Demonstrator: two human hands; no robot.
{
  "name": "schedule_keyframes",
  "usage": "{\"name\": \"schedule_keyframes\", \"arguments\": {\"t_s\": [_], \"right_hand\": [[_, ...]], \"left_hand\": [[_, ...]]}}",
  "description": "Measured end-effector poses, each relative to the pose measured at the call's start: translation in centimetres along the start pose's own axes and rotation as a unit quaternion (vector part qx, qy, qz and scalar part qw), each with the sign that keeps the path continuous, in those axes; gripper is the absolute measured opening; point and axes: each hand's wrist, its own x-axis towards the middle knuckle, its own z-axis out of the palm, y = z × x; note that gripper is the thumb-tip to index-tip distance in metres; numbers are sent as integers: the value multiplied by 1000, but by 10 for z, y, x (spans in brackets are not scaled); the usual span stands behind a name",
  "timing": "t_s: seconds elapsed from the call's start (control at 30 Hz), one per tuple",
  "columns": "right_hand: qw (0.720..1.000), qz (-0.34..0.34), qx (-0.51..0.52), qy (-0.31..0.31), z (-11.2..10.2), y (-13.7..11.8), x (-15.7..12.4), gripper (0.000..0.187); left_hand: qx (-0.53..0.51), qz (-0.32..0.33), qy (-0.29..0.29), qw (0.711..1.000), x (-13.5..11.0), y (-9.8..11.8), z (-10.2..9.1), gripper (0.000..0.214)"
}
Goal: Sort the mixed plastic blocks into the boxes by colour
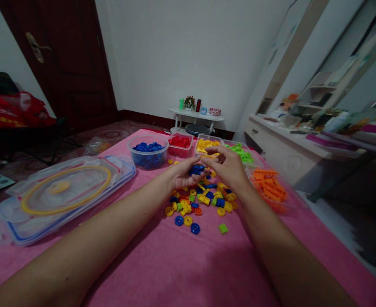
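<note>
Cloth [181, 264]: loose pieces [203, 198] at the centre, several strays in front. Behind these stood, left to right — first tub [137, 159], second tub [179, 152], third tub [197, 146] and fourth tub [257, 160], all with pieces inside; fifth tub [280, 208], likewise filled, stood nearer, right of the loose pieces. Lids [88, 185] lay stacked at the left. Left hand [185, 174] and right hand [228, 167] were over the loose pieces. Beyond — side table [175, 110] before the wall [181, 51], plant [189, 102] on top; door [66, 55] at left, counter [277, 149] at right.
</note>
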Motion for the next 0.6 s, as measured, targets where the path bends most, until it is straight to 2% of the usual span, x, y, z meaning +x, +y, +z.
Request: {"name": "schedule_keyframes", "arguments": {"t_s": [0.07, 0.13, 0.2, 0.23, 0.27, 0.33, 0.37, 0.43, 0.5, 0.6], "right_hand": [[1000, 11, -2, 21, -3, 1, 1, 27], [999, 25, -1, 37, -5, 2, 1, 24], [998, 36, 2, 43, -6, 2, 1, 23], [998, 39, 4, 44, -5, 2, 1, 22], [998, 40, 4, 41, -5, 2, 1, 22], [999, 36, 0, 33, -2, 3, 1, 22], [999, 34, -7, 27, -1, 4, 1, 22], [999, 36, -34, 10, -1, 8, 0, 21], [996, 48, -75, -17, -2, 13, 0, 19], [986, 65, -123, -89, -7, 19, 0, 16]], "left_hand": [[25, 15, 5, 1000, -2, 7, 1, 16], [74, 67, 25, 995, -7, 19, 1, 9], [142, 166, 79, 973, -13, 37, -4, 8], [183, 228, 124, 948, -16, 47, -9, 9], [230, 296, 188, 908, -20, 56, -16, 11], [337, 399, 322, 790, -25, 72, -35, 17], [392, 423, 374, 726, -26, 77, -45, 21], [501, 409, 422, 635, -27, 82, -63, 25], [580, 372, 426, 586, -26, 79, -71, 26], [641, 367, 386, 552, -23, 69, -63, 25]]}}
